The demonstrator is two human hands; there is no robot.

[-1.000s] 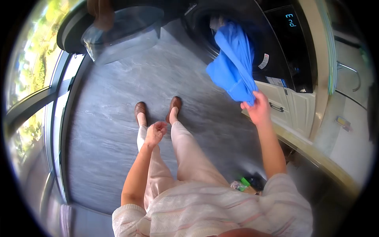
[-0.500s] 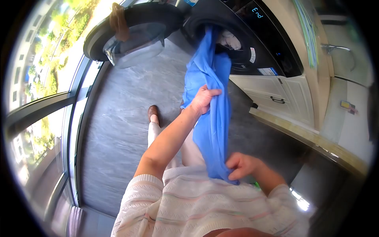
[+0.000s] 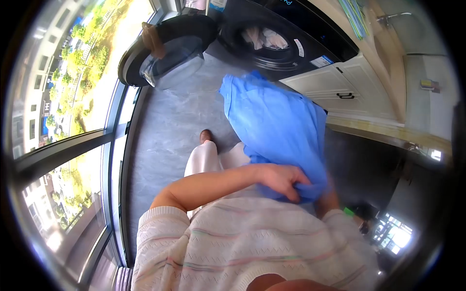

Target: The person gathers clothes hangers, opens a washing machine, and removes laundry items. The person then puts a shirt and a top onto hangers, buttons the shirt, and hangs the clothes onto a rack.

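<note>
A large blue cloth (image 3: 276, 116), perhaps a garment, hangs bunched and spread out in front of my body, clear of the washing machine. My left hand (image 3: 282, 181) reaches across my waist with its fingers curled on the lower part of the cloth. Behind the cloth's lower right edge, my right forearm (image 3: 330, 201) comes up, while the right hand itself is hidden by the fabric. Beyond the cloth, the black washing machine (image 3: 315, 36) stands with its round door (image 3: 170, 48) swung wide. Pale laundry (image 3: 273, 40) lies inside its drum.
A brown cloth (image 3: 153, 40) hangs over the door's rim. White cabinets (image 3: 349, 87) with a dark handle and a wooden counter edge are on the right, with a faucet (image 3: 388, 18) farther up. Tall windows (image 3: 111, 136) line the left. Grey floor (image 3: 165, 126) lies below.
The blue cloth has come fully out of the drum and swung right, spreading wider. My left hand has moved down and right to its lower part. My right hand has gone behind the fabric.
</note>
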